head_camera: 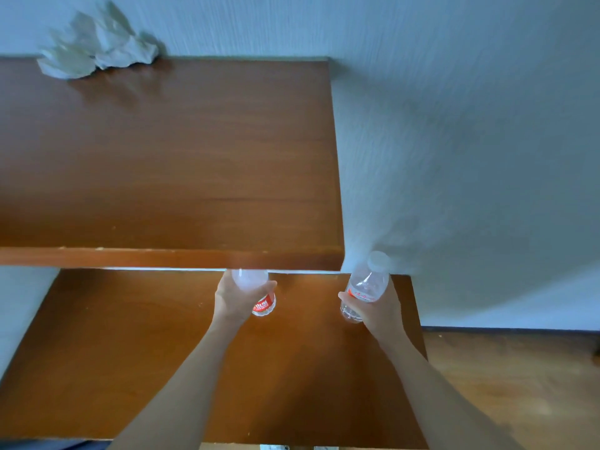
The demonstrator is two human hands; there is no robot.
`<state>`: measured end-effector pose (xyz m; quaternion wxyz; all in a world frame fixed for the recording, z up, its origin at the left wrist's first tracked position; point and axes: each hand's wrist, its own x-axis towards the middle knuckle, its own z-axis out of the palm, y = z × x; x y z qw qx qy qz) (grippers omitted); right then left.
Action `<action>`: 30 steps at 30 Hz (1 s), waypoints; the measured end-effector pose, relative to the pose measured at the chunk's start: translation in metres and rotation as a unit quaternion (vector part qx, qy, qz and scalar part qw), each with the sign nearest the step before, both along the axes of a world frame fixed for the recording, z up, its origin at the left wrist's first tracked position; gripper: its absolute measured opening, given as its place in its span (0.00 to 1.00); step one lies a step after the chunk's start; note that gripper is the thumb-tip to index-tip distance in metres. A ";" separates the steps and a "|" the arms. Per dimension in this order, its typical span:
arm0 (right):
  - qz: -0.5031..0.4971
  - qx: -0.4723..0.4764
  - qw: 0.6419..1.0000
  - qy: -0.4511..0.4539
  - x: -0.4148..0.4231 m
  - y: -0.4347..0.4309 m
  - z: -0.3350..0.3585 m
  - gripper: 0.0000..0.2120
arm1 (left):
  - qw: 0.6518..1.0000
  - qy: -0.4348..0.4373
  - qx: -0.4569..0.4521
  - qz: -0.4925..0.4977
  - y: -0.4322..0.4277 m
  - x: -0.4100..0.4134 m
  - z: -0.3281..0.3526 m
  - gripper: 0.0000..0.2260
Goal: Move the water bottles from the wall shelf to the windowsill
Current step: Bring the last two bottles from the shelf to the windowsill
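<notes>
Two clear water bottles with red labels are in my hands over the lower wooden shelf [130, 352]. My left hand [233, 300] grips one bottle [259, 295] whose top is partly hidden under the front edge of the upper shelf [162, 157]. My right hand [376, 306] holds the other bottle [367, 287], upright and slightly tilted, its white cap showing just past the upper shelf's right corner. The windowsill is not in view.
A crumpled pale plastic bag [94, 43] lies at the back left of the upper shelf against the textured white wall [470, 157]. Wooden floor [519, 384] shows at the lower right, beyond the lower shelf's right edge.
</notes>
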<state>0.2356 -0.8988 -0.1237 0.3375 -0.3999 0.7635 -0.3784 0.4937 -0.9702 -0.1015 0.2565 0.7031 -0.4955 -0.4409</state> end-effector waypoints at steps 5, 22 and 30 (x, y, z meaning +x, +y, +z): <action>-0.025 -0.068 0.997 -0.016 0.012 0.000 0.020 0.36 | 0.998 0.039 -0.055 -0.011 0.021 -0.005 0.016 0.30; 0.022 -0.190 0.979 -0.067 0.113 0.036 0.078 0.34 | 0.969 0.138 -0.192 0.069 0.091 0.054 0.069 0.26; 0.239 -0.164 0.949 -0.126 0.190 0.042 0.080 0.31 | 0.944 0.086 -0.248 0.200 0.156 0.113 0.079 0.28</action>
